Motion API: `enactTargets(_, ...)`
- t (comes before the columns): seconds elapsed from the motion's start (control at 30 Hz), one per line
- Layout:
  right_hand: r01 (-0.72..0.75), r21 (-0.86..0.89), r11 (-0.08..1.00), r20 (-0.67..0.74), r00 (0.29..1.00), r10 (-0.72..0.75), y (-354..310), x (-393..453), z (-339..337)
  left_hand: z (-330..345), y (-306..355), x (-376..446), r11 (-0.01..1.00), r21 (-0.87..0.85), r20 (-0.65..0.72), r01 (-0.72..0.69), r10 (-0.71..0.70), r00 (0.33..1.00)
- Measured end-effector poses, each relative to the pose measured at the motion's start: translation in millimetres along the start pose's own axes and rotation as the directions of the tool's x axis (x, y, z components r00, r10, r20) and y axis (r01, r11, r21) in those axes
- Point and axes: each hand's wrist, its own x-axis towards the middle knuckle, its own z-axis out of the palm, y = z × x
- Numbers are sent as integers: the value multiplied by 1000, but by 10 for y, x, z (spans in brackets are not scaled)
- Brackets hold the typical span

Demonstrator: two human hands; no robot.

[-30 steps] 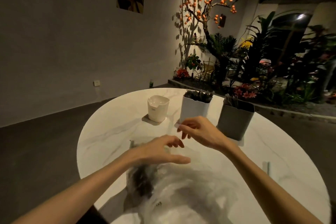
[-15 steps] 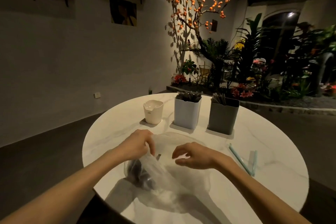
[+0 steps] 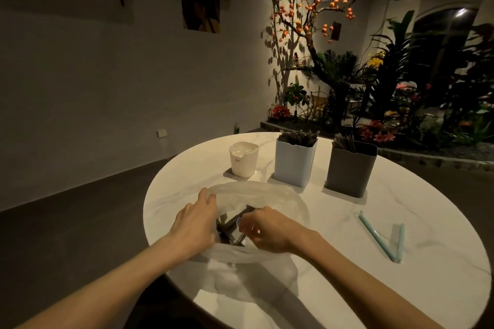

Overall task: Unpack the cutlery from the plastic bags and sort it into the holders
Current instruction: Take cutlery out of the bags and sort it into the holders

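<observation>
A clear plastic bag [image 3: 270,195] lies open on the near side of the round white table [image 3: 401,200], with dark metal cutlery [image 3: 231,222] showing in its mouth. My left hand [image 3: 195,219] holds the bag's left edge. My right hand [image 3: 267,230] reaches into the opening with curled fingers on the cutlery. Behind stand three holders: a small white cup [image 3: 243,159], a pale blue holder [image 3: 294,161] filled with cutlery, and a grey holder [image 3: 351,167] with cutlery.
Two light blue straws [image 3: 385,240] lie in a V on the table's right side. The table edge runs close on the left and front. A planter bed with plants and a lit tree stands beyond the table.
The bag's mouth has been pulled wide open. My right hand has gone from the bag's outside into the opening onto the cutlery; my left hand stays on the left edge.
</observation>
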Motion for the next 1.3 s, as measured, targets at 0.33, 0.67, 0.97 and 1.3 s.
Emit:
enactTargets(0.33,-315,-55,947,-15,949,315,-403,352,254,27,-65,-5,996,83,89,-9,2,996)
enactTargets(0.67,-448,-155,880,218,853,473,-486,891,590,-22,-197,33,995,-88,-16,-49,47,999)
enactTargets(0.97,-217,-100,971,316,919,237,-335,603,212,-12,-211,90,985,-162,-1,-50,50,999)
enactTargets(1.3,-599,-56,799,72,796,602,-207,693,204,-11,-68,159,975,-185,-35,-127,122,992)
